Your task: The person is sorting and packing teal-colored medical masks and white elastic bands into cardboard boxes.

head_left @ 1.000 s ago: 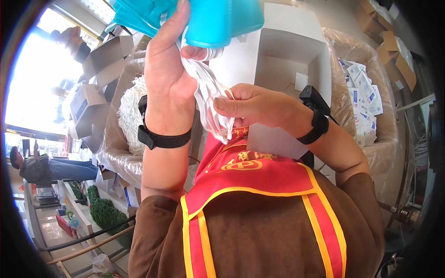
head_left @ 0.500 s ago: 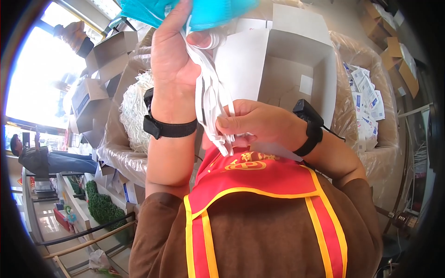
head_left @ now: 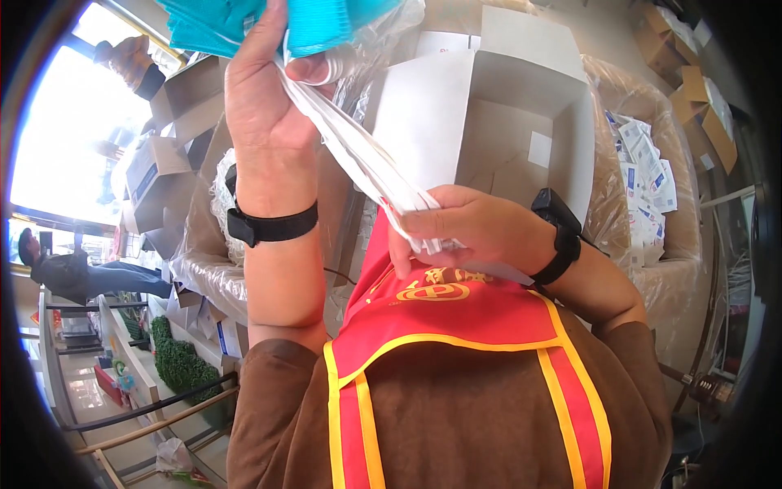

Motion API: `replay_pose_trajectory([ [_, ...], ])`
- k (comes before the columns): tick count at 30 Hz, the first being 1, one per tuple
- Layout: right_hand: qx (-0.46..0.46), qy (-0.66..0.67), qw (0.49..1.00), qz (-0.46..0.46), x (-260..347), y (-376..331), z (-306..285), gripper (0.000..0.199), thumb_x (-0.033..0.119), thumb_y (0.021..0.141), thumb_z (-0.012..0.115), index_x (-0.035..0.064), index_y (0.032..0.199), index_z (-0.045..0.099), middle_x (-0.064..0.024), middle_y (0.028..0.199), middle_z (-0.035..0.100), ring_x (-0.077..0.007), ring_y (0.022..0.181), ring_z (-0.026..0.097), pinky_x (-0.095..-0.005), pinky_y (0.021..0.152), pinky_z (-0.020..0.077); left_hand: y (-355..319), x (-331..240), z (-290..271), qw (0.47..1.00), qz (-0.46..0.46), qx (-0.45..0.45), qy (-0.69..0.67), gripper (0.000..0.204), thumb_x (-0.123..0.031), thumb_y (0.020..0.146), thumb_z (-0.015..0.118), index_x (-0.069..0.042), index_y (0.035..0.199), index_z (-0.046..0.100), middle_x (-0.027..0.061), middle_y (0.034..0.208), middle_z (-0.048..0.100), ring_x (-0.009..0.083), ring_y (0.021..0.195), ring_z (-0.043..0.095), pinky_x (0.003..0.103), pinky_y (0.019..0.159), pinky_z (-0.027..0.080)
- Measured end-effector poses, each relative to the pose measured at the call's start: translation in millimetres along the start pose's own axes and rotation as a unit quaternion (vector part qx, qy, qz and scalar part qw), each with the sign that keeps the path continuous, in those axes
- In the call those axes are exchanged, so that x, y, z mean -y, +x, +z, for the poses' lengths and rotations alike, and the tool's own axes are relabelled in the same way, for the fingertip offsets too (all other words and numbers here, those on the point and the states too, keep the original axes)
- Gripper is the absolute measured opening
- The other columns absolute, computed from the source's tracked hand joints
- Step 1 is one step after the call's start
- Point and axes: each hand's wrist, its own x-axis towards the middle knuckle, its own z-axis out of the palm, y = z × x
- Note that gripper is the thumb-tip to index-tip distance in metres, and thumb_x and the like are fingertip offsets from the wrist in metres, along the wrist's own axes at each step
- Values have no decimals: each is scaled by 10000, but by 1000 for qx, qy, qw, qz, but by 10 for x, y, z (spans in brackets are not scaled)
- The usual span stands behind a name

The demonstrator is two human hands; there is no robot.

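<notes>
1. Open white cardboard box (head_left: pixel 521 122): flaps up, standing behind both hands, upper centre.
2. Clear plastic-wrapped bale (head_left: pixel 652 204): to the right of the box, holding small white-and-blue packets (head_left: pixel 643 175).
3. Stacked cardboard cartons (head_left: pixel 163 155): at left, by the bright window.
4. Stack of teal face masks (head_left: pixel 269 20): at the top edge, above the box, held up in the left hand (head_left: pixel 265 106); grip closed, thumb (head_left: pixel 314 69) pressed under the stack.
5. Bundle of white ear loops (head_left: pixel 366 163): stretched taut, slanting from the masks down to the right hand (head_left: pixel 468 228); grip closed, fingers pinching the strands' lower end.
6. Black wristbands (head_left: pixel 273 228): one on each wrist.
</notes>
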Motion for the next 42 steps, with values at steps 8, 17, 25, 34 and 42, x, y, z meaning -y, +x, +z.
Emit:
replay_pose_trajectory([
  [8, 10, 14, 1000, -2, 27, 89, -2, 231, 238, 949, 521, 27, 903, 601, -58, 871, 624, -60, 745, 491, -188, 593, 370, -5, 194, 111, 997, -12, -51, 56, 180, -144, 967, 520, 11, 1006, 602, 59, 752, 659, 66, 433, 495, 190, 416, 439],
  [17, 48, 2, 998, -27, -13, 66, -114, 294, 306, 959, 558, 33, 870, 621, -30, 790, 624, -44, 631, 446, -184, 574, 349, 27, 95, 19, 999, -8, -43, 27, 215, -130, 953, 530, 66, 1024, 581, 180, 822, 661, 88, 441, 508, 204, 427, 426],
  [25, -53, -152, 987, -8, -103, -119, -315, 274, 270, 968, 522, 33, 873, 621, 37, 664, 503, -26, 561, 387, -188, 496, 308, -90, -511, -287, 1000, -5, 8, -30, 332, -129, 920, 534, 102, 1158, 549, 299, 980, 632, 120, 543, 591, 240, 550, 508],
  [34, -94, -254, 962, -12, 380, -406, -434, 379, 394, 985, 519, 60, 840, 627, 73, 621, 430, -19, 567, 354, -196, 504, 285, -998, -189, -298, 982, -61, -176, 26, 476, -288, 861, 679, -6, 1226, 563, 121, 1100, 665, 303, 1021, 636, 409, 1039, 400],
  [42, -58, -382, 922, -32, 551, -456, -355, 324, 315, 990, 516, 34, 870, 622, 35, 671, 504, -67, 607, 435, -235, 555, 379, -821, 29, 369, 549, -110, 315, 767, 328, -98, 727, 668, -29, 1030, 562, 151, 871, 611, 359, 736, 621, 404, 629, 513],
])
